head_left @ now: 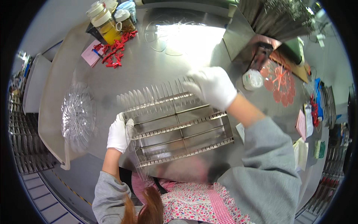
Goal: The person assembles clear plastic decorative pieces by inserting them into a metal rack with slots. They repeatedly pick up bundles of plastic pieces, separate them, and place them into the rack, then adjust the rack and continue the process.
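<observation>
A slotted metal rack (182, 128) lies in front of me on the steel table. Along its far bar, thin clear rounded plastic pieces (149, 95) stand on edge in a row; its middle and near bars show mostly bare slots. My left hand (118, 135), in a white glove, is closed around the rack's left end, beside clear pieces there. Over the right end of the row is my gloved right hand (214, 87), its fingers pinched together at the far bar. What lies between those fingertips is hidden.
A cluster of clear moulded pieces (78, 114) lies at left, another (164, 35) at the back. Bottles (106, 26) and red plastic bits (115, 54) sit back left. At right are a white tub (252, 80), a pinkish disc cluster (280, 84) and a metal bin of thin strips (276, 18).
</observation>
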Action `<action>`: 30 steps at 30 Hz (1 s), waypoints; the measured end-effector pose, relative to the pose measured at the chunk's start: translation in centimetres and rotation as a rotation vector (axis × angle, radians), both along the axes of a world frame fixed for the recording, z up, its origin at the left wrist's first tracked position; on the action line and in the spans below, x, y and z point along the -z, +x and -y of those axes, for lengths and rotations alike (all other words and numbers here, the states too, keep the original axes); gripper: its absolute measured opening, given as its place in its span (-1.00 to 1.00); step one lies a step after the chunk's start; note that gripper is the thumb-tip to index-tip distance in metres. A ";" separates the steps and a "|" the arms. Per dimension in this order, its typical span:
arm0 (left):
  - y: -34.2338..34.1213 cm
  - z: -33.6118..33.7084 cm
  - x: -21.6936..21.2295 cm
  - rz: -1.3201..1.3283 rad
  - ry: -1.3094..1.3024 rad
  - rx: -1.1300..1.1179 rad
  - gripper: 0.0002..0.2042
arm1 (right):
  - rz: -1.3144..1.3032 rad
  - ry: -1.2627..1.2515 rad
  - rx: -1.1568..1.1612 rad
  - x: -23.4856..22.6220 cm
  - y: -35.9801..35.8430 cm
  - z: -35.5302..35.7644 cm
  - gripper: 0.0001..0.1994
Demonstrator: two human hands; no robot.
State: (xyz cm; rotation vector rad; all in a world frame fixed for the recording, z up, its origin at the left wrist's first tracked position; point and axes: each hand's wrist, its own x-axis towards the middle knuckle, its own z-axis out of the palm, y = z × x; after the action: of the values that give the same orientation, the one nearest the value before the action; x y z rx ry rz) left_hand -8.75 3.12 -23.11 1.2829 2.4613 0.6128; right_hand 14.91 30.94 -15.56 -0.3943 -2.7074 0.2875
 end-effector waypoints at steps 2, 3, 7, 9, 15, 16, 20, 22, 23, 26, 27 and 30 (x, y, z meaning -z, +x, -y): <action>0.1 -0.7 -0.3 -0.054 -0.026 0.007 -0.69 | -0.356 0.204 -0.057 0.6 0.9 1.0 -0.75; 0.1 -1.0 -0.6 -0.113 -0.077 0.024 -0.70 | -0.218 0.118 -0.001 0.8 1.3 1.2 -0.77; -0.2 -1.8 -2.1 -0.278 -0.284 0.134 -0.68 | 0.113 -0.168 0.093 0.9 0.3 -1.3 -0.75; -0.3 -1.8 -2.5 -0.363 -0.222 0.116 -0.68 | 0.294 -0.136 0.108 0.6 -1.8 -3.5 -0.60; 0.0 -1.9 -2.0 -0.190 -0.174 -0.013 -0.68 | 0.307 -0.332 0.386 1.2 -10.3 -13.4 -0.43; 0.0 -2.2 -1.8 -0.067 -0.169 -0.040 -0.68 | 0.194 -0.435 0.420 2.5 -12.1 -16.0 -0.38; 0.1 -2.5 -1.3 0.210 -0.164 -0.141 -0.61 | -0.038 -0.745 0.633 10.1 -18.1 -25.3 -0.28; 0.2 -2.3 -1.2 0.231 -0.058 -0.130 -0.60 | -0.248 -0.897 0.616 13.5 -19.5 -27.4 -0.45; 0.2 -2.3 -1.2 0.104 0.085 -0.099 -0.61 | -0.192 -0.721 0.606 14.5 -19.7 -27.9 -0.56; 0.2 -2.6 -1.0 -0.013 -0.002 0.054 -0.61 | -0.224 -0.754 0.613 14.6 -19.0 -26.6 -0.79; 0.0 -2.8 -1.0 -0.049 -0.110 0.065 -0.61 | -0.203 -0.741 0.579 13.3 -18.3 -25.6 -0.81; -0.8 -2.9 -1.2 -0.009 -0.145 0.142 -0.60 | -0.359 -0.782 0.490 6.5 -16.2 -21.2 -0.85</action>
State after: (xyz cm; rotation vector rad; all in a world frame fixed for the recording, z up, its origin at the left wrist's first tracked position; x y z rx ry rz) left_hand -9.52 6.06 -21.88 1.3895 2.3483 0.3856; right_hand -1.32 52.15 -22.04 -1.0728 -1.9681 1.1395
